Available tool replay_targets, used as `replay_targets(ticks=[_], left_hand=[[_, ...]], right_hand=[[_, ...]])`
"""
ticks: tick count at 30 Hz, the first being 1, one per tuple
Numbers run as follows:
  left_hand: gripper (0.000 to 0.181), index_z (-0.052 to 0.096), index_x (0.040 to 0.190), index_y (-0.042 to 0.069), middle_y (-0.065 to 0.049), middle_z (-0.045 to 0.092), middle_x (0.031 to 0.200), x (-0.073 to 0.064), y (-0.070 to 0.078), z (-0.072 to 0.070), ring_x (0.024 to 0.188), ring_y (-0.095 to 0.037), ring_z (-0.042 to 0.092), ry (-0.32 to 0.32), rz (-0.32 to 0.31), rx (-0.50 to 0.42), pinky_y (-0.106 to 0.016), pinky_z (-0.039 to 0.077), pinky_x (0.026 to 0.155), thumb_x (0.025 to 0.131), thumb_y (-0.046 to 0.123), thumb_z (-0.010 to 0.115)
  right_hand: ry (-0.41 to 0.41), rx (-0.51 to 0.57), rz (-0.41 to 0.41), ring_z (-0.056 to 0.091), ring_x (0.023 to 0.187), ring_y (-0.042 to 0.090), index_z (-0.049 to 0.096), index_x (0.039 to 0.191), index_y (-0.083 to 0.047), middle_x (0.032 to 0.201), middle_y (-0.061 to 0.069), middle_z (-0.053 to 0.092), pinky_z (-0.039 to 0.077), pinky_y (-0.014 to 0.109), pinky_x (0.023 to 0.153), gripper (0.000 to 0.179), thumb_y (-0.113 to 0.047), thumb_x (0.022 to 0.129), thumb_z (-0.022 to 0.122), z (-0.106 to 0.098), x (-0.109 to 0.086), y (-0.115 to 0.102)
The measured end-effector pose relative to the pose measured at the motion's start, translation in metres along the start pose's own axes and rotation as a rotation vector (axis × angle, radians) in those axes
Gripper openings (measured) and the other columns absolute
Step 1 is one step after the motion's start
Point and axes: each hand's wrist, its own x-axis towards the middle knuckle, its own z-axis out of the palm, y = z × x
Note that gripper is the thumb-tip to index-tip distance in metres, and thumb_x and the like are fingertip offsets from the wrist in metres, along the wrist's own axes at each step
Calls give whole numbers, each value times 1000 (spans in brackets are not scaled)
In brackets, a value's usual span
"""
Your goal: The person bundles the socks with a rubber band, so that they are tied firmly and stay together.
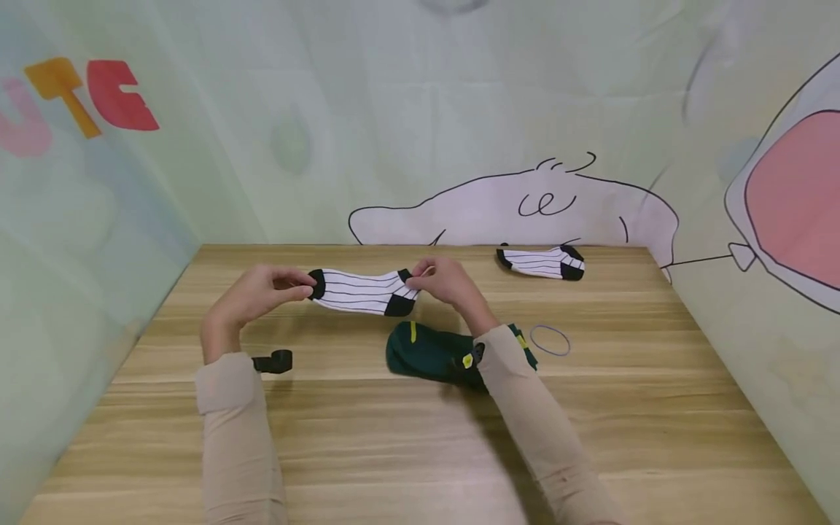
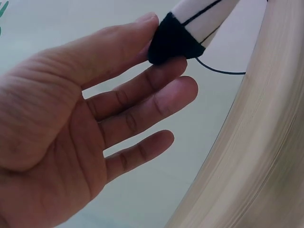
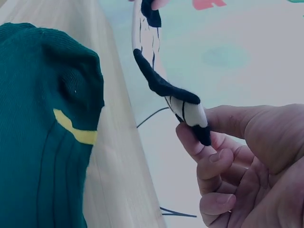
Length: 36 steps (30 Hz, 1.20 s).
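Observation:
A white sock (image 1: 357, 292) with black stripes and black toe, heel and cuff is stretched between both hands above the table. My left hand (image 1: 262, 292) pinches its black toe end (image 2: 173, 40) between thumb and forefinger, the other fingers extended. At the cuff end (image 3: 202, 133), my right hand (image 1: 446, 283) pinches with thumb and forefinger, its other fingers bent. Below the right forearm lies a dark green sock bundle (image 1: 426, 352) with yellow marks, partly hidden by that arm. A matching striped sock (image 1: 541, 262) lies at the back right of the table.
A thin bluish ring (image 1: 550, 340), perhaps a rubber band, lies right of the green socks. The wooden table (image 1: 367, 452) meets a printed cloth wall (image 1: 282, 189) at the back and sides. A black wrist camera (image 1: 274, 362) juts from the left sleeve.

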Motion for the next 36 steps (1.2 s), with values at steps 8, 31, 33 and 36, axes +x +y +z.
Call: replay_targets(ticks=[8,31,33,36], left_hand=[[24,72,110,6,-10,70,109,4,5,4,98,-22,64,-16,14,-23,-27,50,85,96,25,70],[19,72,101,8,-6,70,97,25,27,25,91,-22,64,-107,67,-49,-31,51,84,95,26,71],[19,72,100,8,-6,70,96,27,29,27,90,-22,63,-113,61,-51,-31,51,84,95,26,71],[19,72,99,7,-7,70,95,29,33,29,89,-23,62,-121,53,-48,-32,50,83,94,26,72]], right_hand=[[-3,16,-29,58,99,25,66,94,-10,105,8,65,46,38,79,19,-27,91,75,-15,-9,11],[-15,-38,-87,58,93,25,72,97,-8,99,8,67,46,38,78,17,-25,93,73,-53,-38,23],[-20,-40,-88,57,92,25,72,97,-8,98,7,67,45,37,77,17,-25,93,73,-56,-42,24],[-21,-36,-82,55,90,24,72,96,-8,96,7,66,44,37,76,16,-24,94,73,-61,-47,25]])
